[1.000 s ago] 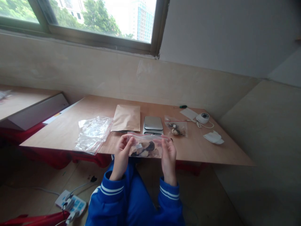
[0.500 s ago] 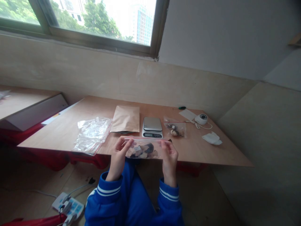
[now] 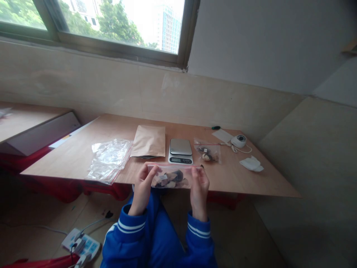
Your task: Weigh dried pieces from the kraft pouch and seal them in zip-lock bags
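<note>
A clear zip-lock bag (image 3: 170, 180) with dark and pale dried pieces and a small white label inside hangs at the table's front edge. My left hand (image 3: 143, 184) pinches its top left corner between thumb and fingers. At the top right corner, my right hand (image 3: 199, 188) pinches the red-lined seal strip. Just behind the bag stands a kitchen scale (image 3: 180, 148) with a bare metal plate; its display is too small to read. To the scale's right lies a second zip-lock bag (image 3: 208, 152) with similar pieces. A brown kraft paper pouch (image 3: 149, 141) lies left of the scale.
A pile of clear plastic bags (image 3: 110, 158) lies on the table's left side. At the right are a white dome camera (image 3: 238, 141) with a cable, a crumpled white tissue (image 3: 251, 163) and a green-handled tool (image 3: 215, 128). A power strip (image 3: 81, 243) rests on the floor.
Both hands have shifted slightly, the left to the right and the right a little to the left. Each still grips the bag's top edge. Objects on the table have stayed put.
</note>
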The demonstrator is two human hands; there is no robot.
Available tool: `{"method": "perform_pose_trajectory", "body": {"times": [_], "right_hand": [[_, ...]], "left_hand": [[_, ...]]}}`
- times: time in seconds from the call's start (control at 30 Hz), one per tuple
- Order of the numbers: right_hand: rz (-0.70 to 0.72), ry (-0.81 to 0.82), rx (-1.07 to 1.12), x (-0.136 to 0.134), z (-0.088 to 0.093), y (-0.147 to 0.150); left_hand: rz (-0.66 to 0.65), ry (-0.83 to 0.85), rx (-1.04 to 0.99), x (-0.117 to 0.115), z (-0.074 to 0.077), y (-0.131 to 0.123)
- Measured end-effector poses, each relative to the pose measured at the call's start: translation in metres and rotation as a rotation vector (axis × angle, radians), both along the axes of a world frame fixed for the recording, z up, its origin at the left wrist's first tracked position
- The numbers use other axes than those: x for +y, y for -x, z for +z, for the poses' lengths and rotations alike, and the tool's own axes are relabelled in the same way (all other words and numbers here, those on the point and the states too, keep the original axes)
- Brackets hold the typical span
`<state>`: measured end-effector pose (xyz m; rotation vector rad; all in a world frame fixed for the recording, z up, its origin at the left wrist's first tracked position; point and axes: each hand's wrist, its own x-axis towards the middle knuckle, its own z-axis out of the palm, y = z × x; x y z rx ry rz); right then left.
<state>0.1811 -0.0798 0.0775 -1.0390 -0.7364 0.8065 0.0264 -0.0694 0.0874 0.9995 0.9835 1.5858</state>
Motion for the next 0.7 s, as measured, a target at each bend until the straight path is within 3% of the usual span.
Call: {"method": "perform_pose_trajectory", "body": {"times": [0.13, 0.23, 0.37, 0.53, 0.7], "right_hand": [[0.139, -0.019, 0.062, 0.0, -0.001, 0.001], [0.203, 0.014, 0.054, 0.001, -0.003, 0.002], [0.234, 0.05, -0.009, 0.003, -0.008, 0.001], [0.148, 0.09, -0.123, 0.005, -0.015, -0.003], [0.086, 0.084, -0.196, 0.004, -0.017, -0.006]], "left_hand": [[-0.194, 0.034, -0.115, -0.002, -0.003, -0.001], [-0.26, 0.034, -0.081, -0.003, -0.005, -0.001], [-0.232, 0.049, 0.018, -0.002, -0.003, -0.001], [-0.113, 0.044, 0.142, 0.0, 0.002, 0.003], [-0.124, 0.065, 0.204, 0.0, 0.0, 0.008]]}}
